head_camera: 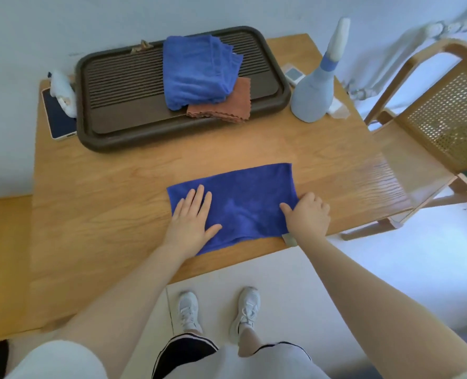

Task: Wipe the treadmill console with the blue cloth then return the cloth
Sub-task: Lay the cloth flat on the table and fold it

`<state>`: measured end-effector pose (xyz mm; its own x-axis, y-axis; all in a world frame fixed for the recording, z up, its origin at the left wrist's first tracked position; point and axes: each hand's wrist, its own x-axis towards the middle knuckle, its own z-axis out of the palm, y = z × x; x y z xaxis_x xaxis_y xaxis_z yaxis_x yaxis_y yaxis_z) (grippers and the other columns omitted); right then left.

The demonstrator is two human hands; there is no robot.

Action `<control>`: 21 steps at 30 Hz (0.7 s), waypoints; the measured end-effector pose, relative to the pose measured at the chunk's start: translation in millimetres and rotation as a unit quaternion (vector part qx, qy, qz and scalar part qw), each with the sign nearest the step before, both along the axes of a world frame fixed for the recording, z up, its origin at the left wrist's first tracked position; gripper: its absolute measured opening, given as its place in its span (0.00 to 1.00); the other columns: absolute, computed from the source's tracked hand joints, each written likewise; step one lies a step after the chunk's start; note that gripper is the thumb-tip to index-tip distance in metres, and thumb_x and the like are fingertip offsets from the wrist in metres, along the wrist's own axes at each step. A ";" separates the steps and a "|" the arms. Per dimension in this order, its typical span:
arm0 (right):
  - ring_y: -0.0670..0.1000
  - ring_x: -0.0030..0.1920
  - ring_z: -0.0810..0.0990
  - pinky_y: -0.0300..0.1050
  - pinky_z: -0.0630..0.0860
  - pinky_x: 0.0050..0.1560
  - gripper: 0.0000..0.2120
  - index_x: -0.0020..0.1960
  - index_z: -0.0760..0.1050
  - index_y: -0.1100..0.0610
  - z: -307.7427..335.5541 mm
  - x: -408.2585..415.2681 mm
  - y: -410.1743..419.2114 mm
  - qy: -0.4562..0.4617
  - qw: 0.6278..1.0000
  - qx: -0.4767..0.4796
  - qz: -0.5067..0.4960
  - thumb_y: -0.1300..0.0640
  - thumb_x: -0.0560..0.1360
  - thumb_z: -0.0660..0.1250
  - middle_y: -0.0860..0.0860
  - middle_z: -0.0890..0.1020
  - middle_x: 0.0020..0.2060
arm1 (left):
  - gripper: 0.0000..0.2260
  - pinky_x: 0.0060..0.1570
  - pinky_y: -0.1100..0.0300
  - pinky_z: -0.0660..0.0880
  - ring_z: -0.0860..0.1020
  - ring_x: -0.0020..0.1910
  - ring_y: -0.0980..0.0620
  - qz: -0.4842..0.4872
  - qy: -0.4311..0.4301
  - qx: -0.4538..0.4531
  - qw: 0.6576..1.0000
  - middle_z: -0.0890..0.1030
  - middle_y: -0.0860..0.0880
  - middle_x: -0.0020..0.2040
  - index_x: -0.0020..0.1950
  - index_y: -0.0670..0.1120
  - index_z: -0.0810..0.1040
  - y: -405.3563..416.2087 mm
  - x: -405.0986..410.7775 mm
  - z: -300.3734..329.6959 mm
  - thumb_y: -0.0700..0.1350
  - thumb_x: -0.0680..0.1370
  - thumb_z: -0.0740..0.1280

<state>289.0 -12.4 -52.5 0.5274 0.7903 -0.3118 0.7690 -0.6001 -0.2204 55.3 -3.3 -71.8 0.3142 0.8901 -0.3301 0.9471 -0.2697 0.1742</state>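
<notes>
A blue cloth [243, 203] lies folded flat near the front edge of the wooden table [104, 201]. My left hand [192, 222] presses flat on the cloth's left part, fingers spread. My right hand [307, 214] pinches the cloth's right edge with curled fingers; a small white tag shows under the wrist. No treadmill console is in view.
A dark brown slatted tray [112, 124] at the back holds a stack of folded blue cloths [197, 69] and brown cloths [224, 105]. A pale spray bottle [317, 86] stands right of it, a phone [59, 116] left. A cane-backed chair [431, 127] stands to the right.
</notes>
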 end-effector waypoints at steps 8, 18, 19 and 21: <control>0.51 0.34 0.73 0.41 0.69 0.32 0.20 0.57 0.75 0.56 46.3 5.0 12.9 0.435 0.894 0.099 -0.046 0.66 0.67 0.59 0.52 0.77 0.35 | 0.36 0.72 0.55 0.43 0.42 0.75 0.50 0.000 -0.073 -0.040 0.997 0.42 0.49 0.76 0.76 0.46 0.47 -6.3 -3.0 9.9 0.59 0.76 0.61; 0.45 0.50 0.75 0.35 0.72 0.55 0.32 0.74 0.56 0.50 35.4 -109.5 -14.1 0.451 0.835 -0.015 0.314 0.57 0.75 0.67 0.45 0.74 0.54 | 0.18 0.65 0.59 0.63 0.69 0.65 0.50 0.388 -0.429 -0.064 0.813 0.71 0.50 0.63 0.71 0.44 0.63 4.9 -34.7 28.2 0.46 0.82 0.54; 0.46 0.53 0.75 0.35 0.70 0.55 0.27 0.73 0.61 0.51 28.9 -105.1 -14.5 0.415 0.853 0.005 0.316 0.57 0.76 0.65 0.47 0.73 0.58 | 0.21 0.65 0.60 0.61 0.66 0.67 0.50 0.396 -0.397 -0.040 0.827 0.69 0.49 0.65 0.73 0.44 0.59 2.2 -36.6 25.3 0.47 0.81 0.55; 0.50 0.56 0.74 0.37 0.68 0.54 0.16 0.64 0.73 0.55 14.6 -85.1 -16.3 0.287 0.901 0.092 0.312 0.59 0.77 0.63 0.51 0.73 0.60 | 0.23 0.67 0.56 0.61 0.65 0.68 0.46 0.359 -0.330 0.049 0.872 0.65 0.44 0.68 0.71 0.41 0.61 -5.9 -40.1 20.0 0.46 0.79 0.61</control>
